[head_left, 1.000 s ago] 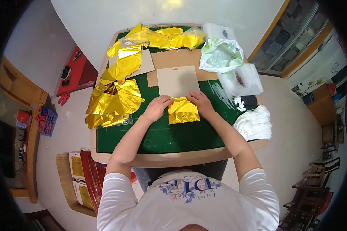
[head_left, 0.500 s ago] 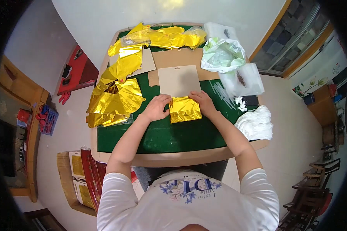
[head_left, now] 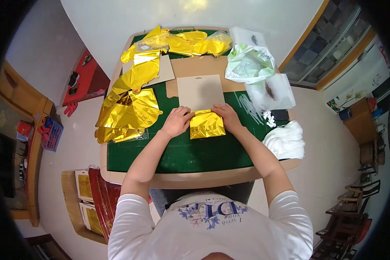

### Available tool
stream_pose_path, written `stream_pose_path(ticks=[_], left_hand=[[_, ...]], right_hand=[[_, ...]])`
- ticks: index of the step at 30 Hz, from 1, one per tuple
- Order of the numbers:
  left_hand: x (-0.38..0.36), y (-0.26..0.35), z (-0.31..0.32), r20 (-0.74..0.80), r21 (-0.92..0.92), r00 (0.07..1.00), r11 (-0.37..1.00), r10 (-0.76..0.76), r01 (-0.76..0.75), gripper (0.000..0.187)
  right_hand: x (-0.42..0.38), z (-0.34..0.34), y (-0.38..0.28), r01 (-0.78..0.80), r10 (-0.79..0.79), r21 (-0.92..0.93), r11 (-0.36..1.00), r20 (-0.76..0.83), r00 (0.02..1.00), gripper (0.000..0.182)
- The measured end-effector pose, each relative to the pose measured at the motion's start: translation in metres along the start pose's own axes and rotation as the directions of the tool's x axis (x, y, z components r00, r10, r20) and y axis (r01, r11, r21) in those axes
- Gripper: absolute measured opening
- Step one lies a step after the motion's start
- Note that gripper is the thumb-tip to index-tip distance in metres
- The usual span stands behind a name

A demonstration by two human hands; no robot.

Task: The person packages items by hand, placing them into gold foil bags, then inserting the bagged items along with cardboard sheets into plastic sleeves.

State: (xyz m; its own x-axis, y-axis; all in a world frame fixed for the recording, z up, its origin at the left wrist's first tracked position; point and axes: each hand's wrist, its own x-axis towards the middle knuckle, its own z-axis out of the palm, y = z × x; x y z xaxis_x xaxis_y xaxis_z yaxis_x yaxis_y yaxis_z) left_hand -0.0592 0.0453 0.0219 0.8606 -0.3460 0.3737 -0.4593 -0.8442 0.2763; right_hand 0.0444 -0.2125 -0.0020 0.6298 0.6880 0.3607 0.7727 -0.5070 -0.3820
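Note:
A folded gold foil balloon [head_left: 207, 125] lies on the green table mat, its far edge over the near end of a flat beige card [head_left: 200, 92]. At the balloon's far left corner, my left hand [head_left: 177, 121] pinches the foil between thumb and fingers. My right hand [head_left: 228, 118] grips the far right corner in the same way. The near part of the foil is creased and lies free between my forearms. The card has a small hanging slot at its far edge.
More gold foil balloons [head_left: 132, 106] spread along the left and far edges. On the right are a plastic carrier bag [head_left: 250, 63], clear plastic sleeves [head_left: 277, 92], a small black item [head_left: 281, 115] and a bundle of white string [head_left: 286, 141]. Brown cardboard [head_left: 195, 65] lies behind the card.
Both hands stay at the balloon's far corners with only slight finger shifts. The folded foil looks slightly flatter at its near edge. The view has moved a little.

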Motion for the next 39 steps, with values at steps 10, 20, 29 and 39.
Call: stream_pose_path(ticks=[10, 20, 29, 39], left_hand=[[0.003, 0.004, 0.004, -0.053, -0.02, 0.998, 0.999, -0.044, 0.043, 0.043], [0.006, -0.002, 0.026, -0.227, -0.046, 0.969, 0.995, -0.102, 0.094, 0.024], [0.016, -0.012, 0.035, -0.197, -0.267, 0.916, 0.918, -0.35, 0.293, 0.02], [0.028, -0.025, 0.044, -0.035, -0.236, 0.837, 0.819, -0.545, 0.523, 0.025]], right_hand=[[0.001, -0.001, -0.001, -0.019, 0.019, 0.049, 0.999, 0.002, 1.0, 0.03], [0.006, 0.002, 0.002, 0.008, 0.011, 0.14, 0.99, -0.138, 0.99, 0.022], [0.011, 0.009, 0.011, -0.069, 0.129, 0.288, 0.955, -0.192, 0.973, 0.018], [0.027, 0.0, 0.0, -0.33, 0.353, 0.251, 0.91, -0.052, 0.934, 0.027]])
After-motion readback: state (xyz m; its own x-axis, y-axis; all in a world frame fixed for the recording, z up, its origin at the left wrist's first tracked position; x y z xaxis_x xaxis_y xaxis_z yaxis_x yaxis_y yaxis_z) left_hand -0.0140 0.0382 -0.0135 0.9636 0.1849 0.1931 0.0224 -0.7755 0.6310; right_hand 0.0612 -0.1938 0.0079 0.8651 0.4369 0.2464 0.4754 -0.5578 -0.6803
